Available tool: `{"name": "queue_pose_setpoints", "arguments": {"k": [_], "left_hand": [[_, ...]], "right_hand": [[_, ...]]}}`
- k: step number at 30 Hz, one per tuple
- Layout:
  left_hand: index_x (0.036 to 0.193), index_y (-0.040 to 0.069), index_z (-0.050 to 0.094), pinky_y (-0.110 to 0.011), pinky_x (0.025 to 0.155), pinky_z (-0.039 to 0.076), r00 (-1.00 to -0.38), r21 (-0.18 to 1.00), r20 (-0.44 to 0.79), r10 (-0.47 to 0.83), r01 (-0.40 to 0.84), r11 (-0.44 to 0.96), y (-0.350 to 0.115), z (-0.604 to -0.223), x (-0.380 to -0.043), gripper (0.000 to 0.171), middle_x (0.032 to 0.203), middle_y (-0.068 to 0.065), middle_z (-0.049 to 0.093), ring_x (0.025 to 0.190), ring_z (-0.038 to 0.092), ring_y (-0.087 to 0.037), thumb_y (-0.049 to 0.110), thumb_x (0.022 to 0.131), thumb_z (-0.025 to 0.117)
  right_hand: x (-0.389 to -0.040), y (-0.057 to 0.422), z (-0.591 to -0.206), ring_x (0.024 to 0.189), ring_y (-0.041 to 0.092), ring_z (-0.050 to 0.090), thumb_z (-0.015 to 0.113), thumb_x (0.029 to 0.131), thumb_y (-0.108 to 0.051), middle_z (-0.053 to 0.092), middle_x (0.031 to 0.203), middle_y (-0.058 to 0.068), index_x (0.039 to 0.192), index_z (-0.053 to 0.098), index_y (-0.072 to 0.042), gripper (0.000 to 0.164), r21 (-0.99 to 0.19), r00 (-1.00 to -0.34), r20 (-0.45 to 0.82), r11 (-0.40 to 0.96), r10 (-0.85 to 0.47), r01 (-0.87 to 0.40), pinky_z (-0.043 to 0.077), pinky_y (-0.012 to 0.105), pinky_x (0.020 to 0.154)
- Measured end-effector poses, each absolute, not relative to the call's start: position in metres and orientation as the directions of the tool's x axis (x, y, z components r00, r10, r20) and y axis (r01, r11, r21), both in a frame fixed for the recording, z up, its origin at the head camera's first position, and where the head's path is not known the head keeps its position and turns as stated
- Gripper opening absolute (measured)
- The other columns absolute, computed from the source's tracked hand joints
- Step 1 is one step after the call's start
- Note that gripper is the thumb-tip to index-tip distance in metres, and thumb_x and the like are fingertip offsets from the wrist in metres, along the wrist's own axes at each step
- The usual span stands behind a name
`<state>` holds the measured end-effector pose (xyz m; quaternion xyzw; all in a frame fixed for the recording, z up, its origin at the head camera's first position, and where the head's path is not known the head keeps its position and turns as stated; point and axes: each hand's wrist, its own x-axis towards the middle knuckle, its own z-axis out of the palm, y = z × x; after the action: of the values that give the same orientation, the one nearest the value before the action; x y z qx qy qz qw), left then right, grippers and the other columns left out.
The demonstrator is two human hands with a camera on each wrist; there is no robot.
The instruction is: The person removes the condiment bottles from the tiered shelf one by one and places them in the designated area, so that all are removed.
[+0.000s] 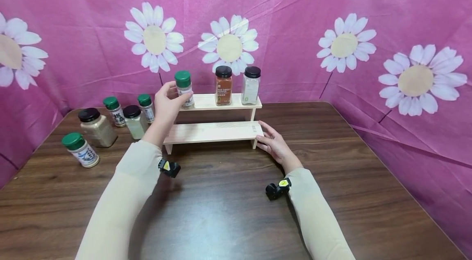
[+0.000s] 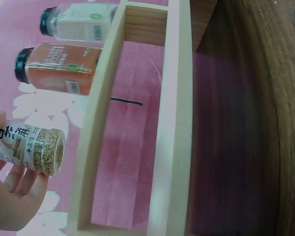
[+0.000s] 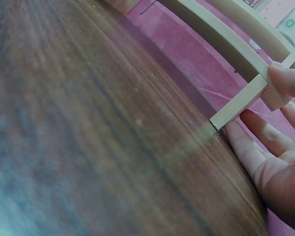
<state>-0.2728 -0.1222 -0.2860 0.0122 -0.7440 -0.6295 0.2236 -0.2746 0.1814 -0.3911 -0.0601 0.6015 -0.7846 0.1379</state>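
My left hand [image 1: 166, 102] grips a small green-capped spice jar [image 1: 183, 83] between thumb and fingers, at the left end of the upper tier of a two-tier wooden spice rack [image 1: 214, 132]. Pale seeds show through its clear base in the left wrist view, where the jar [image 2: 50, 152] stands off the shelf edge. Further right on that tier are a red pepper jar [image 1: 223, 87] and a clear jar with a white label [image 1: 251, 87], both black-capped. At the lower tier's right end, my right hand [image 1: 274, 145] holds the rack, thumb on top and fingers against the leg.
Left of the rack, several jars stand on the brown wooden table [image 1: 221, 210]: a big black-capped jar [image 1: 97, 128], a smaller black-capped one [image 1: 135, 124] and green-capped shakers, one nearest me [image 1: 82, 151]. A pink daisy-printed cloth [image 1: 287, 26] hangs behind.
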Motion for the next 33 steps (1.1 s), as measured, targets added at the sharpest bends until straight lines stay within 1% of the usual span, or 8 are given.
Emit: {"name": "queue_pose_setpoints", "arguments": {"k": [6, 10, 15, 16, 17, 24, 28, 33], "left_hand": [[0.108, 0.006, 0.055, -0.030, 0.077, 0.042, -0.899, 0.940, 0.325, -0.292, 0.272, 0.207, -0.141, -0.287, -0.252, 0.043, 0.103, -0.010, 0.055, 0.090, 0.052, -0.017, 0.019, 0.071, 0.071], [0.104, 0.007, 0.057, -0.025, 0.070, 0.042, -0.889, 0.933, 0.348, -0.298, 0.298, 0.202, -0.161, -0.297, -0.241, 0.040, 0.095, -0.007, 0.056, 0.083, 0.052, -0.014, 0.021, 0.070, 0.072], [0.098, 0.008, 0.058, -0.020, 0.064, 0.041, -0.871, 0.914, 0.382, -0.308, 0.309, 0.262, -0.187, -0.310, -0.226, 0.037, 0.086, -0.002, 0.057, 0.076, 0.051, -0.010, 0.024, 0.069, 0.073], [0.096, 0.008, 0.059, -0.018, 0.063, 0.041, -0.871, 0.917, 0.384, -0.306, 0.324, 0.231, -0.194, -0.316, -0.227, 0.035, 0.085, -0.001, 0.058, 0.075, 0.052, -0.009, 0.022, 0.068, 0.074], [0.097, 0.008, 0.058, -0.018, 0.064, 0.040, -0.871, 0.913, 0.375, -0.316, 0.287, 0.291, -0.195, -0.314, -0.220, 0.035, 0.085, 0.000, 0.057, 0.075, 0.051, -0.008, 0.024, 0.069, 0.073], [0.089, 0.023, 0.055, -0.016, 0.062, 0.037, -0.878, 0.917, 0.304, -0.369, 0.166, 0.362, -0.211, -0.317, -0.199, 0.023, 0.078, 0.014, 0.052, 0.073, 0.048, -0.003, 0.018, 0.072, 0.070], [0.091, 0.021, 0.058, -0.015, 0.059, 0.038, -0.871, 0.914, 0.317, -0.376, 0.174, 0.368, -0.233, -0.341, -0.206, 0.026, 0.078, 0.010, 0.054, 0.071, 0.048, -0.005, 0.020, 0.069, 0.073], [0.101, 0.019, 0.060, -0.015, 0.059, 0.039, -0.855, 0.904, 0.312, -0.414, 0.134, 0.406, -0.276, -0.392, -0.230, 0.041, 0.086, 0.002, 0.057, 0.075, 0.051, -0.008, 0.030, 0.065, 0.075]], "right_hand": [[-0.274, 0.180, -0.390, 0.094, 0.015, 0.051, 0.050, 0.084, 0.003, 0.030, 0.129, 0.021, 0.137, 0.021, -0.012, 0.063, -0.963, -0.954, -0.071, -0.231, -0.290, 0.141, 0.038, 0.037, 0.087], [-0.274, 0.180, -0.389, 0.094, 0.015, 0.051, 0.049, 0.084, 0.004, 0.030, 0.129, 0.021, 0.137, 0.020, -0.011, 0.063, -0.963, -0.955, -0.073, -0.229, -0.289, 0.143, 0.038, 0.037, 0.087], [-0.275, 0.181, -0.389, 0.093, 0.015, 0.051, 0.048, 0.084, 0.005, 0.032, 0.128, 0.020, 0.137, 0.024, -0.014, 0.061, -0.958, -0.957, -0.091, -0.237, -0.276, 0.160, 0.039, 0.036, 0.086], [-0.276, 0.181, -0.389, 0.093, 0.015, 0.051, 0.048, 0.084, 0.005, 0.032, 0.128, 0.020, 0.137, 0.023, -0.014, 0.061, -0.958, -0.957, -0.089, -0.238, -0.275, 0.158, 0.039, 0.035, 0.086], [-0.276, 0.182, -0.389, 0.093, 0.015, 0.051, 0.048, 0.084, 0.005, 0.032, 0.128, 0.020, 0.137, 0.024, -0.014, 0.061, -0.958, -0.958, -0.089, -0.239, -0.272, 0.157, 0.040, 0.035, 0.085], [-0.276, 0.183, -0.390, 0.093, 0.014, 0.051, 0.049, 0.084, 0.004, 0.033, 0.126, 0.019, 0.137, 0.023, -0.013, 0.061, -0.960, -0.956, -0.070, -0.241, -0.283, 0.142, 0.041, 0.033, 0.083], [-0.275, 0.183, -0.391, 0.094, 0.014, 0.051, 0.052, 0.083, 0.002, 0.032, 0.126, 0.019, 0.137, 0.022, -0.012, 0.063, -0.960, -0.955, -0.064, -0.244, -0.291, 0.138, 0.041, 0.034, 0.084], [-0.275, 0.182, -0.391, 0.094, 0.014, 0.051, 0.051, 0.083, 0.003, 0.032, 0.127, 0.019, 0.137, 0.022, -0.012, 0.062, -0.960, -0.954, -0.067, -0.244, -0.291, 0.141, 0.040, 0.035, 0.084]]}}
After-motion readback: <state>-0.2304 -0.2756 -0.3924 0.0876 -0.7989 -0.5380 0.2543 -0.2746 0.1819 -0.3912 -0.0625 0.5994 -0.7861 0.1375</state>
